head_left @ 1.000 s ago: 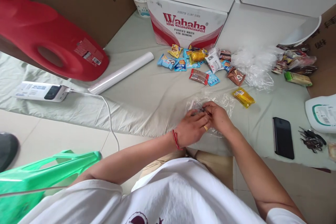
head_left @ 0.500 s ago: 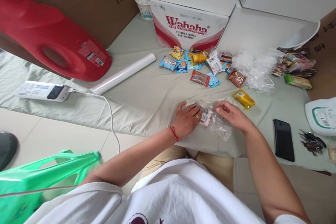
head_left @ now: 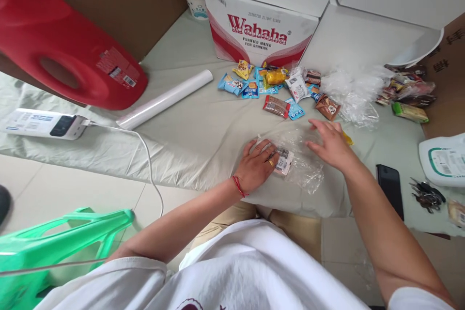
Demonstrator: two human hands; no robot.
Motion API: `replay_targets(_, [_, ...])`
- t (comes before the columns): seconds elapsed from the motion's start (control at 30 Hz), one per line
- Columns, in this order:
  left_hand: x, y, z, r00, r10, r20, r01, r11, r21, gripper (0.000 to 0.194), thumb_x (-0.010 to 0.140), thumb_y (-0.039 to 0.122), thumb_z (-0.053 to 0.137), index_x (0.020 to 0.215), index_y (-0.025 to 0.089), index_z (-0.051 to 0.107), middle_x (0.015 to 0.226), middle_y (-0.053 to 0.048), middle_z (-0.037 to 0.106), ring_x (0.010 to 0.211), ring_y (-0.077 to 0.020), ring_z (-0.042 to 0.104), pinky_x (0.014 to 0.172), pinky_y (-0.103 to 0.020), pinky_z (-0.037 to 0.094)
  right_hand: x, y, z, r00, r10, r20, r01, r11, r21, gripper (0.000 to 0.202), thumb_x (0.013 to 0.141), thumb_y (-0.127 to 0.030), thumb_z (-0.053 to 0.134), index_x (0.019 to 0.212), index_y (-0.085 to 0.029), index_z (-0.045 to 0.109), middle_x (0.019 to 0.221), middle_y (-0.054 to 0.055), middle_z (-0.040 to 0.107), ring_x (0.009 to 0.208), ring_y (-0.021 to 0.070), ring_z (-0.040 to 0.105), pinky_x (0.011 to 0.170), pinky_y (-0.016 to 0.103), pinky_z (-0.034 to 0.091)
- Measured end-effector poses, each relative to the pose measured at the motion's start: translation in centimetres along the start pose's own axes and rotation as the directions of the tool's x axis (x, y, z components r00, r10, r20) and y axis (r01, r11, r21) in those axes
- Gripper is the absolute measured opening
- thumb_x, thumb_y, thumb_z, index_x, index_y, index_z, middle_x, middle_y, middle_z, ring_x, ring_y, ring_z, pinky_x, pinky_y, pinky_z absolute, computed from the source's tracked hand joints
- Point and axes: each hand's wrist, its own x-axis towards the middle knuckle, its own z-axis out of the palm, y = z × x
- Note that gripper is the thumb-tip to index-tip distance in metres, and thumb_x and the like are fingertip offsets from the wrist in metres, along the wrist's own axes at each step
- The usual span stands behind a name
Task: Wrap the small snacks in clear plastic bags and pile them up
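My left hand [head_left: 257, 162] rests on the cloth with its fingers curled over a small pale snack packet [head_left: 284, 161] with a printed label. The packet lies inside or under a clear plastic bag [head_left: 307, 172] that spreads to the right; which of the two I cannot tell. My right hand [head_left: 330, 144] hovers to the right of the bag, thumb and fingers apart, with nothing visible in it. Partly hidden behind that hand is a yellow wrapped snack [head_left: 348, 138].
Several wrapped snacks [head_left: 276, 106] lie before a Wahaha carton [head_left: 259, 34]. Crumpled clear bags [head_left: 352, 92] are beside them. A plastic roll [head_left: 167, 99], power bank [head_left: 45, 124] and red jug [head_left: 109, 68] stand left; a phone [head_left: 389, 189], keys [head_left: 427, 196] and white bottle [head_left: 443, 160] right.
My right hand has lifted off the bag's right side, moved up and right, and spread its fingers. My left hand stays over the packet. The view has shifted slightly.
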Motion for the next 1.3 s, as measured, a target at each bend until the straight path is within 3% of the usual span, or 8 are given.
replay_targets(0.1, [-0.2, 0.2, -0.1, 0.998, -0.016, -0.058, 0.020, 0.998, 0.052, 0.025, 0.102, 0.033, 0.060, 0.122, 0.030, 0.075, 0.136, -0.008, 0.072, 0.135, -0.0284, 0.056, 0.115, -0.049, 0.034, 4.4, -1.3, 2.2, 0.989, -0.109, 0.098, 0.104, 0.993, 0.051, 0.088, 0.072, -0.036, 0.086, 0.153, -0.024, 0.054, 0.139, 0.012, 0.066, 0.146, 0.0400, 0.042, 0.117, 0.056, 0.038])
replay_targets(0.17, [-0.4, 0.3, -0.1, 0.998, -0.042, -0.056, 0.046, 0.996, 0.072, 0.027, 0.101, 0.034, 0.061, 0.124, 0.031, 0.074, 0.124, -0.010, 0.074, 0.125, -0.0285, 0.058, 0.106, -0.048, 0.037, 6.6, -1.9, 3.4, 0.959, -0.182, 0.215, 0.159, 0.980, 0.121, 0.072, 0.071, -0.035, 0.086, 0.140, -0.024, 0.066, 0.126, 0.010, 0.073, 0.143, 0.0379, 0.047, 0.117, 0.052, 0.038])
replay_targets(0.27, [-0.5, 0.5, -0.3, 0.997, -0.075, 0.006, 0.075, 0.995, 0.062, 0.029, 0.101, 0.033, 0.061, 0.127, 0.031, 0.073, 0.106, -0.010, 0.073, 0.112, -0.0276, 0.059, 0.094, -0.045, 0.038, 8.5, -2.7, 4.0, 0.916, -0.223, 0.332, 0.151, 0.961, 0.230, 0.026, 0.087, -0.040, 0.070, 0.103, -0.021, 0.078, 0.098, 0.006, 0.076, 0.110, 0.0274, 0.066, 0.099, 0.038, 0.048])
replay_targets(0.43, [-0.4, 0.4, -0.4, 0.994, -0.084, 0.063, 0.082, 0.996, 0.037, 0.031, 0.102, 0.035, 0.059, 0.130, 0.030, 0.071, 0.095, -0.009, 0.069, 0.102, -0.0275, 0.057, 0.086, -0.045, 0.035, 9.2, -4.6, 2.5, 0.930, -0.143, 0.339, 0.079, 0.978, 0.194, 0.028, 0.091, -0.042, 0.061, 0.086, -0.018, 0.073, 0.077, 0.002, 0.069, 0.072, 0.0166, 0.058, 0.069, 0.027, 0.041])
replay_targets(0.67, [0.0, 0.4, -0.6, 0.994, -0.084, 0.075, 0.084, 0.996, -0.001, 0.030, 0.107, 0.035, 0.050, 0.124, 0.029, 0.074, 0.089, -0.008, 0.069, 0.095, -0.0256, 0.057, 0.079, -0.043, 0.032, 3.1, -9.2, 1.7, 0.966, -0.090, 0.242, 0.064, 0.992, 0.112, 0.025, 0.099, -0.035, 0.055, 0.093, -0.020, 0.075, 0.080, 0.004, 0.072, 0.071, 0.0177, 0.061, 0.068, 0.029, 0.042])
replay_targets(0.97, [-0.2, -1.1, -1.0, 0.956, -0.269, 0.116, 0.293, 0.879, -0.377, 0.024, 0.096, 0.028, 0.054, 0.089, 0.023, 0.077, 0.086, -0.006, 0.069, 0.087, -0.0221, 0.062, 0.084, -0.041, 0.044, -5.5, -11.3, 8.4, 1.000, -0.024, -0.008, 0.025, 0.991, 0.128, 0.043, 0.106, -0.033, 0.044, 0.145, -0.032, 0.064, 0.102, 0.009, 0.069, 0.089, 0.0238, 0.068, 0.078, 0.036, 0.059])
replay_targets(1.17, [1.4, -2.5, -0.9, 0.742, -0.670, -0.015, 0.627, 0.702, -0.338, 0.038, 0.084, 0.031, 0.069, 0.119, 0.017, 0.068, 0.123, -0.015, 0.068, 0.119, -0.0318, 0.059, 0.105, -0.050, 0.048, -6.4, -11.2, 9.3, 0.998, -0.049, -0.026, 0.053, 0.987, 0.155, 0.043, 0.105, -0.026, 0.044, 0.141, -0.029, 0.067, 0.095, 0.009, 0.063, 0.082, 0.0216, 0.065, 0.076, 0.036, 0.059])
replay_targets(1.3, [3.6, -3.8, -1.9, 0.743, -0.627, 0.236, 0.667, 0.666, -0.333, 0.018, 0.081, 0.032, 0.072, 0.094, 0.019, 0.073, 0.128, -0.014, 0.069, 0.128, -0.0366, 0.056, 0.108, -0.054, 0.045, -6.4, -10.8, 9.2, 0.999, -0.038, -0.018, 0.041, 0.973, 0.227, 0.042, 0.104, -0.026, 0.046, 0.140, -0.032, 0.068, 0.095, 0.007, 0.062, 0.084, 0.0209, 0.065, 0.077, 0.036, 0.059])
